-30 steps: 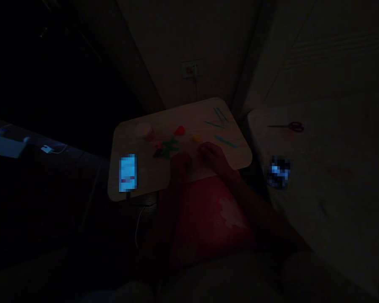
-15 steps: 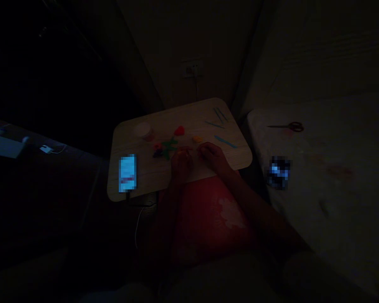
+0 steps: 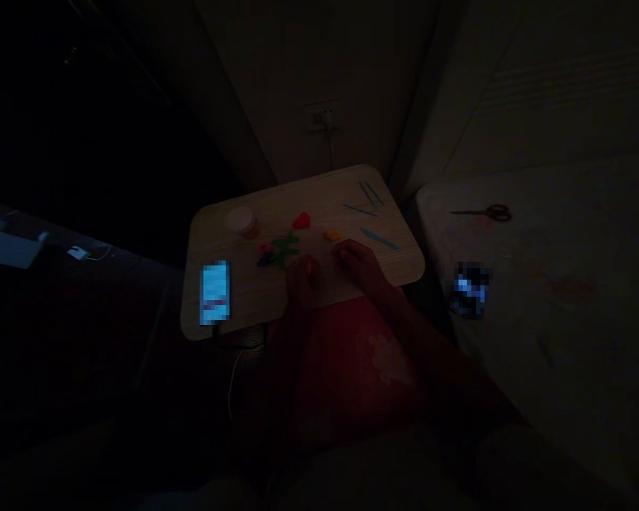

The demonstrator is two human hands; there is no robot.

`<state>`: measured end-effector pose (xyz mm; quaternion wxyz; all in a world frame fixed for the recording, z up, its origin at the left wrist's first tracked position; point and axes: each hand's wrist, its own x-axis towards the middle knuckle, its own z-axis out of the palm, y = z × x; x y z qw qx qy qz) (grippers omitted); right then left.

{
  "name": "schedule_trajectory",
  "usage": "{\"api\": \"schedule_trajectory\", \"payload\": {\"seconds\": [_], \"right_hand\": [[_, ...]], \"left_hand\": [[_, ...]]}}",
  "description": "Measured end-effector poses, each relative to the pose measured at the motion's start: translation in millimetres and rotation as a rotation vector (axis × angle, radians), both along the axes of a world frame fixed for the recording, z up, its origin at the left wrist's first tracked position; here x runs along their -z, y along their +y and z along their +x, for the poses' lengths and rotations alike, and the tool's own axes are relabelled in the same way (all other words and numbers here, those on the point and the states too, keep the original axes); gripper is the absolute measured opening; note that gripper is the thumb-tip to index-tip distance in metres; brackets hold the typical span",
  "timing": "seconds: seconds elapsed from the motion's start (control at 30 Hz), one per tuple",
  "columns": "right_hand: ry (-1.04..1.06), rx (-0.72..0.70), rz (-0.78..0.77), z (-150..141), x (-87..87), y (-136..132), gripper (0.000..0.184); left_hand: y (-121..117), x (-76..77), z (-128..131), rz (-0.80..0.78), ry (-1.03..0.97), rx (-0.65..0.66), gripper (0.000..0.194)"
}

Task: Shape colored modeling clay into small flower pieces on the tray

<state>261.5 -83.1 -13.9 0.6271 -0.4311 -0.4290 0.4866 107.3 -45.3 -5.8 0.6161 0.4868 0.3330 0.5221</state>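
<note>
In dim light, my left hand (image 3: 299,278) is low over the small wooden-topped table (image 3: 245,305), fingers curled around something with a small orange glint. Just to its right, my right hand (image 3: 358,261) has its fingertips pressed together; what they hold, if anything, is too dark to make out. Beyond the hands lie an orange-yellow lump (image 3: 331,234) and a red lump (image 3: 301,220), both like modelling clay. A green branched piece (image 3: 285,246) lies by my left hand, beside a pink piece (image 3: 265,247) and a dark blue piece (image 3: 265,260).
A lidded tub (image 3: 242,221) stands at the back left, with a lit phone (image 3: 214,292) nearer me. Thin blue sticks (image 3: 369,195) and a blue knife-like tool (image 3: 380,238) lie on the right. Scissors (image 3: 484,212) and a blurred device (image 3: 469,289) rest on the pale surface beyond.
My left hand has drawn back slightly to the left, its fingers more curled and farther from the right hand. My right hand stays nearly in place.
</note>
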Motion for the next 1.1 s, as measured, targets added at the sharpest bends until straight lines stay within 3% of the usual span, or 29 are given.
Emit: {"api": "schedule_trajectory", "payload": {"seconds": [0.23,0.53,0.83,1.1], "right_hand": [[-0.006,-0.002,0.009,0.1,1.0,0.5,0.033],[-0.010,-0.002,-0.005,-0.1,-0.9,-0.8,0.031],[-0.010,0.001,-0.020,-0.2,0.0,-1.2,0.027],[0.009,-0.003,-0.019,-1.1,-0.6,-1.1,0.027]], "left_hand": [[5.5,-0.6,-2.2,-0.013,0.131,0.081,0.061],[-0.8,-12.7,-3.9,0.274,0.367,0.036,0.053],[-4.6,-6.3,-3.5,0.214,0.361,0.006,0.064],[0.5,-10.5,-0.7,-0.035,0.090,0.098,0.065]]}}
